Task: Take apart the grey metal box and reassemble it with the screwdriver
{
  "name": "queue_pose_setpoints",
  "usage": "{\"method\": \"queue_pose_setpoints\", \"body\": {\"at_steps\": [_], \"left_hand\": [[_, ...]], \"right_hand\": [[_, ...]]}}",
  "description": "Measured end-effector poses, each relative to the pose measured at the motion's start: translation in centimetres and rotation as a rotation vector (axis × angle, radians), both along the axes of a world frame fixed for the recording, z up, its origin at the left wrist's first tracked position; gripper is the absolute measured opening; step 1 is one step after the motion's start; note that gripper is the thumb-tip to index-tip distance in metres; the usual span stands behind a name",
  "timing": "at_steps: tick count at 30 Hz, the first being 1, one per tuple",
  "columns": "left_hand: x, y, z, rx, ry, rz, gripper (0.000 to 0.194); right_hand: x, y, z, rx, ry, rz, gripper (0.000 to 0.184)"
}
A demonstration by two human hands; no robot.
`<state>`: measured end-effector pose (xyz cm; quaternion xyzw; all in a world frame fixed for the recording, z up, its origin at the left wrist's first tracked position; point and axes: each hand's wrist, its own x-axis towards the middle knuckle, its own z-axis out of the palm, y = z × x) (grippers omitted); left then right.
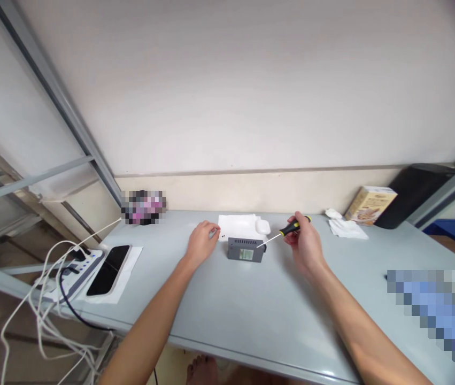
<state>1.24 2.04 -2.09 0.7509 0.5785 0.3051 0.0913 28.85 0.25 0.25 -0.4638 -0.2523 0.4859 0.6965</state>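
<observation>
My right hand (306, 243) grips the black and yellow handle of a screwdriver (290, 228). Its thin shaft slants down and left, with the tip at the right part of a small dark grey box (233, 253); whether it touches cannot be told. The box stands on edge on the table, with a row of vent slots, a pale green label and a black knob-like part at its right end. To its left, my left hand (203, 243) has its fingertips drawn together beside a white paper sheet (237, 224). What they hold, if anything, is too small to name.
Tiny dark pieces (223, 236) and a white rounded case (263, 227) lie on the sheet. A phone (109, 270) and a cabled power strip (77, 278) are at left. Tissues (347, 228), a yellow carton (370, 206) and a black cylinder (409, 195) stand back right.
</observation>
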Motion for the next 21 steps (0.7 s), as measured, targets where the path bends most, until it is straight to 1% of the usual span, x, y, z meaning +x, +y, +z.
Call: {"method": "queue_pose_setpoints", "body": {"at_steps": [4,9,14,18,21], "left_hand": [[0.1,0.0,-0.6,-0.032,0.079,-0.033,0.016],[0.2,0.1,-0.9,-0.055,0.105,-0.047,0.018],[0.1,0.2,-1.2,-0.047,0.119,-0.065,0.018],[0.1,0.0,-1.1,0.006,0.083,-0.066,0.017],[0.3,-0.2,-0.6,0.087,0.007,-0.065,0.018]], "right_hand": [[0.3,0.1,-0.2,-0.088,0.009,-0.064,0.035],[0.4,0.0,0.2,-0.096,0.062,-0.058,0.032],[0.4,0.1,0.3,-0.128,0.063,-0.063,0.028],[0.5,0.1,0.1,-0.144,0.055,-0.066,0.026],[0.4,0.1,0.1,-0.149,0.064,-0.057,0.026]]}}
